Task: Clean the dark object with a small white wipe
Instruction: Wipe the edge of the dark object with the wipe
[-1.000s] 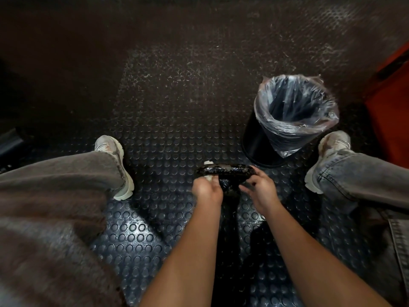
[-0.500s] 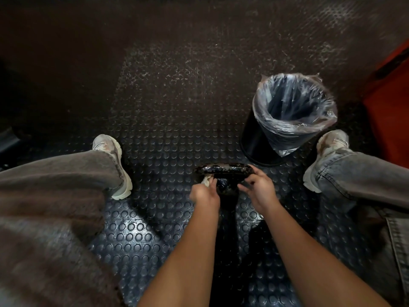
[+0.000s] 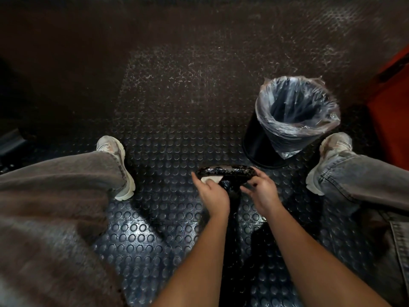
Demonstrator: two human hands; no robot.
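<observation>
You are seated, looking down between your knees at a studded rubber floor (image 3: 168,134). Low in the middle sits the dark object (image 3: 225,170), a glossy black curved bar on a stem, flecked with pale residue. Your left hand (image 3: 213,193) presses a small white wipe (image 3: 211,179) against its left end, fingers curled over the wipe. Your right hand (image 3: 261,191) steadies the right end, fingers bent round its edge. It looks rigid and probably slick (the sheen suggests wetness), so grip the bar's ends, not its shiny top. The wipe is soft and light; pinch it firmly. A lined bin (image 3: 292,116) stands near, to the right.
</observation>
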